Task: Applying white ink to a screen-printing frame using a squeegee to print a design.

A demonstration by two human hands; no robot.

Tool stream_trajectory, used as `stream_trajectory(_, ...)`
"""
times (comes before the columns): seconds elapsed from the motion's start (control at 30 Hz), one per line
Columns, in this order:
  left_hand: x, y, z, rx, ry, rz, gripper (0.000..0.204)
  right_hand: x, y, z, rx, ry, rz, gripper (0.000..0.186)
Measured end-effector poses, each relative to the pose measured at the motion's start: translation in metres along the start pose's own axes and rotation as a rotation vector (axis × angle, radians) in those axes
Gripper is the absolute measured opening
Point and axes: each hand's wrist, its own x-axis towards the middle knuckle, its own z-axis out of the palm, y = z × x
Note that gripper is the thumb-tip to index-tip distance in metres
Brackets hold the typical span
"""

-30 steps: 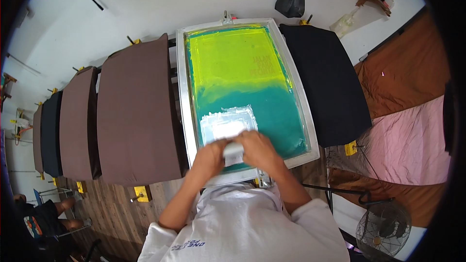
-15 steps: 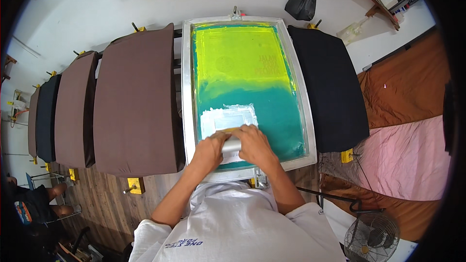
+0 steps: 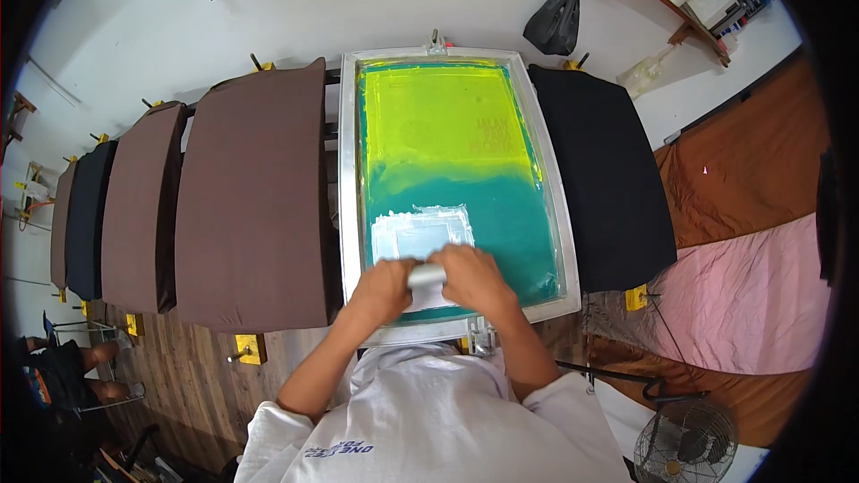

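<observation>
A silver-framed printing screen (image 3: 561,215) lies in front of me, its mesh bright yellow-green at the far part and teal at the near part. White ink (image 3: 420,225) coats a rectangular patch at the lower left of the mesh. My left hand (image 3: 385,289) and my right hand (image 3: 472,279) are closed side by side on a squeegee (image 3: 427,275), at the near end of that patch. Only the pale middle of its handle shows between them. The squeegee's blade is hidden under my hands.
Brown fabric-covered boards (image 3: 252,197) stand in a row to the left, and a black one (image 3: 601,179) is close on the right. A metal clamp (image 3: 480,337) sits at the screen's near edge. A fan (image 3: 684,443) stands at lower right; a seated person (image 3: 76,374) is at far left.
Both hands have drawn the squeegee slightly toward me, and its tilt has changed so the yellowish edge seen before is hidden. The whole view has shifted a little.
</observation>
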Motion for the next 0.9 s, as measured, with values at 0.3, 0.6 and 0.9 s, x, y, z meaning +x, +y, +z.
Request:
stream_trajectory(0.3,-0.047,-0.018,0.068,0.12,0.262,0.199,0.069,-0.044,0.003,0.054,-0.081,0.216,-0.124,0.045)
stream_trajectory(0.6,-0.019,-0.007,0.021,0.108,0.083,0.109,0.047,-0.019,-0.006,0.009,-0.026,-0.006,-0.035,0.047)
stream_trajectory(0.9,0.038,-0.032,0.031,0.035,0.324,0.069,0.033,0.048,0.027,0.009,-0.105,0.068,-0.073,0.047)
